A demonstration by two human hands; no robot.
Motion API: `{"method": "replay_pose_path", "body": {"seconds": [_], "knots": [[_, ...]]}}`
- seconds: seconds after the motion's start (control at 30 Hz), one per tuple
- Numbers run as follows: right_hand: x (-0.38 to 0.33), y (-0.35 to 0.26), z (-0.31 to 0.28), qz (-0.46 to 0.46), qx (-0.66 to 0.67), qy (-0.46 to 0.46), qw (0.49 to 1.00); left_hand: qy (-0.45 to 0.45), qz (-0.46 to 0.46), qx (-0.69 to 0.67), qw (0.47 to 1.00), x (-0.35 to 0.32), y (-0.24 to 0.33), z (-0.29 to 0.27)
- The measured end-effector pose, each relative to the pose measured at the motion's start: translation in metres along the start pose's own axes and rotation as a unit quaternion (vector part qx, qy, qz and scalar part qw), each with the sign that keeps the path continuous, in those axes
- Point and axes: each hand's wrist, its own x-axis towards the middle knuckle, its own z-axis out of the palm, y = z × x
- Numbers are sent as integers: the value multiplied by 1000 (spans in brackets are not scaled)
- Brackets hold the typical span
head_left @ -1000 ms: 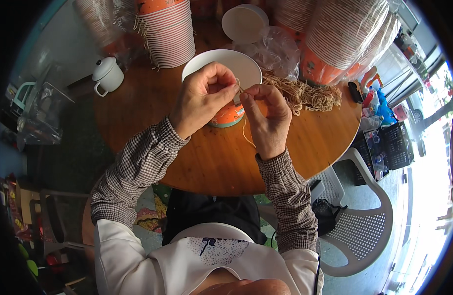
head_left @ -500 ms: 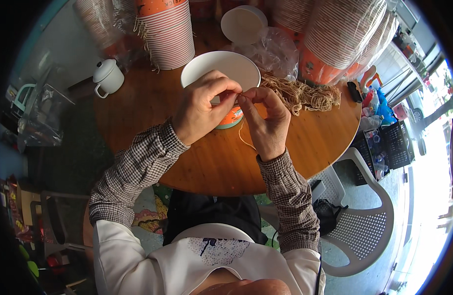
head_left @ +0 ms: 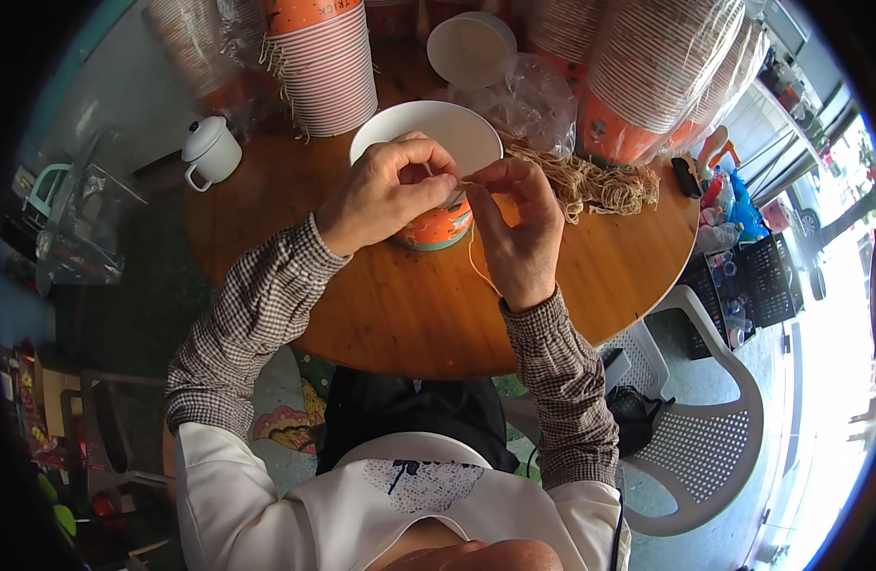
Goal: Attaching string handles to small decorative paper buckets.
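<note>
An orange paper bucket (head_left: 436,231) with a white inside and a greenish bottom edge stands on the round wooden table in front of me. Over its near rim, my left hand (head_left: 388,197) pinches with thumb and forefinger at the end of a thin beige cord (head_left: 480,265). Close beside it, my right hand (head_left: 521,236) is closed on the same cord, whose tail hangs down to the tabletop. The fingers cover part of the rim, and whether the cord passes through the bucket there cannot be made out.
A loose bundle of beige cords (head_left: 604,190) lies right of the bucket. Tall stacks of paper buckets (head_left: 328,81) and wrapped buckets (head_left: 661,67) line the back, with a white tub (head_left: 471,49) and clear plastic bag (head_left: 533,100) between. A white lidded mug (head_left: 212,152) sits at left.
My left hand has shifted slightly left and down, and its fingertips have drawn a little apart from the right hand's. More of the bucket's orange side shows.
</note>
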Motion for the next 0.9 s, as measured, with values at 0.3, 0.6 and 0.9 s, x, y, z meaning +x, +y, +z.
{"method": "replay_pose_path", "body": {"seconds": [0.3,0.6,0.9], "knots": [[-9,0,5,-15,19,16,1000,-77,-237,-314,916,3,11,-13],[1,-2,-4,-96,-119,12,988,-101,-236,-304,918,4,13,-12],[0,-2,-6,-35,-57,27,997,-11,-182,-232,955,-2,8,4]]}}
